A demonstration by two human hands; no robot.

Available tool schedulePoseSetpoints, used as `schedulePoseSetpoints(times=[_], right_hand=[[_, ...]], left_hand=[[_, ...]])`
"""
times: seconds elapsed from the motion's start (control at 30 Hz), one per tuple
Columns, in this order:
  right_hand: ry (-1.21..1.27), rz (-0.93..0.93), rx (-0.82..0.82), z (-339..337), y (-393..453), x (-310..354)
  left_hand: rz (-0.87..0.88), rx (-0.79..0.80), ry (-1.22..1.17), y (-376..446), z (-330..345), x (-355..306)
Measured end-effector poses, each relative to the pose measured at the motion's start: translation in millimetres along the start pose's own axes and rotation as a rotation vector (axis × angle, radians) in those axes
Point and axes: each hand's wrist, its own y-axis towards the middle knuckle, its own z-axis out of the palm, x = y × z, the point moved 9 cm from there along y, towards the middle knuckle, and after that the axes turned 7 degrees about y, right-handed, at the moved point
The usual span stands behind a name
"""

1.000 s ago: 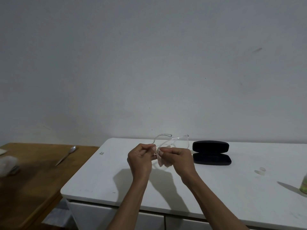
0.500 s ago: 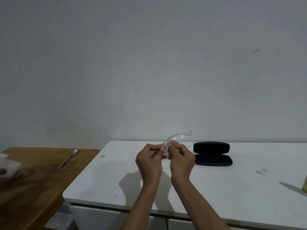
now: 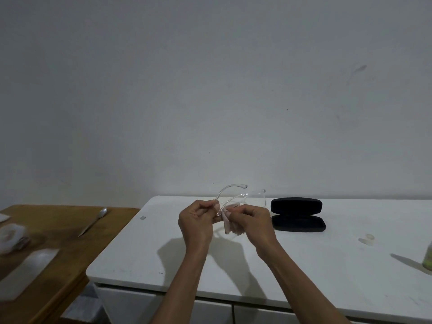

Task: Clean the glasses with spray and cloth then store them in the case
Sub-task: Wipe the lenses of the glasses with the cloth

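A person is wiping clear-framed glasses (image 3: 236,198) above a white counter (image 3: 304,265), the left hand (image 3: 198,218) pinching the frame while the right hand (image 3: 252,222) is gripping a pale cloth (image 3: 230,226) against it. The cleaning step appears to be under way. Next, the glasses will likely need folding and carrying to the open black case (image 3: 298,217), lying just beside the right hand. A greenish bottle (image 3: 427,259) is standing at the counter's right edge. No writing is legible anywhere.
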Motion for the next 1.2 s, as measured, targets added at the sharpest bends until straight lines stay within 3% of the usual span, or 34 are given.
schedulePoseSetpoints(times=[0.13, 0.27, 0.43, 0.5, 0.7, 0.93, 1.03, 1.2], right_hand=[[-0.013, -0.042, -0.231, -15.7, -5.6, -5.2], [0.135, -0.096, -0.473, -20.7, -15.8, -8.2], [0.344, -0.097, -0.62, -21.8, -15.7, -10.9], [0.36, -0.077, -0.572, -21.3, -8.9, -12.8], [0.295, -0.023, -0.194, -4.1, 7.4, -1.2], [0.104, -0.012, 0.065, -1.8, 9.2, 1.0], [0.069, 0.021, 0.05, -9.1, 9.9, 0.0], [0.085, -0.066, -0.194, -25.5, 8.0, 0.7]], left_hand=[[0.007, -0.046, -0.006, -9.2, 2.6, 2.7], [0.067, -0.07, 0.039, -25.2, 14.5, 0.4], [0.116, -0.069, 0.027, -38.5, 30.3, -4.0], [0.122, -0.06, 0.024, -36.5, 31.6, -6.2], [0.089, -0.01, 0.01, -17.6, 22.2, -7.0], [0.028, 0.076, -0.016, -2.7, 13.7, -2.0], [0.012, 0.083, -0.009, -5.0, 12.9, 1.4], [0.037, 0.033, 0.018, -11.8, 15.4, 1.2]])
